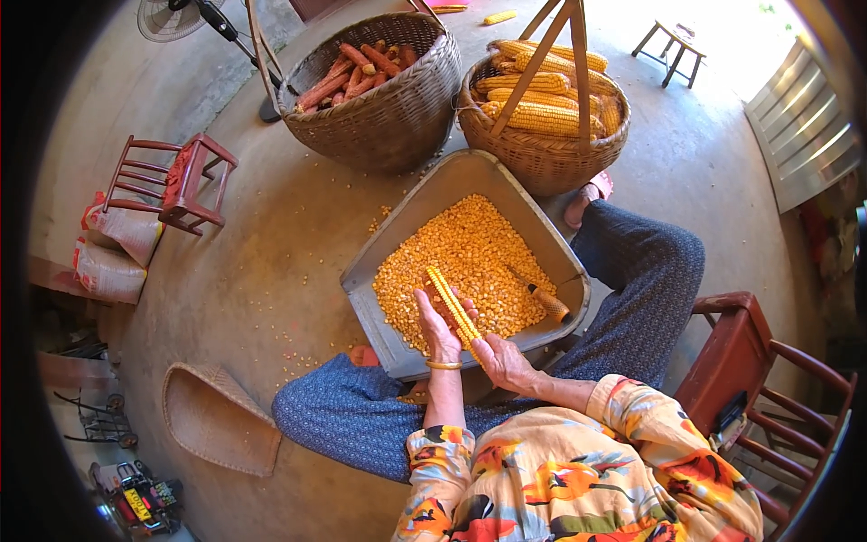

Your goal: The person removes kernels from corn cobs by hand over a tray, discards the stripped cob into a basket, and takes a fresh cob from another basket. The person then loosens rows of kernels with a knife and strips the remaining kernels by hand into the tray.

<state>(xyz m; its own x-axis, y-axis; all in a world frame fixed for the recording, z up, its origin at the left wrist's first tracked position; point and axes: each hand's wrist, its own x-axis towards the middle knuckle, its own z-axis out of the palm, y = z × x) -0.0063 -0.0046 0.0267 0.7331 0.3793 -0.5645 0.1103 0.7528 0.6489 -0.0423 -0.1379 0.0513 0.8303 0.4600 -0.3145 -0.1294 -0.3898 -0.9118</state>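
Over a grey, scoop-shaped metal pan [433, 196], my two hands share a partly shelled ear of corn [452, 305]. Rows of yellow kernels face up, and reddish bare cob shows along its left side. My left hand [441, 330], with a bangle at the wrist, cradles the ear's upper part from below. Around its lower end close the fingers of my right hand [502, 362]. Loose yellow kernels [433, 247] cover much of the pan's floor. On them, at the right, lies a pointed hand tool with a yellow-and-black handle [550, 303].
Beyond the pan stand a wicker basket [386, 129] of bare red cobs and another wicker basket [542, 159] of unshelled ears. A woven scoop [217, 420] lies at left. Wooden chairs [183, 179] [728, 359] stand on both sides. Kernels are scattered on the floor.
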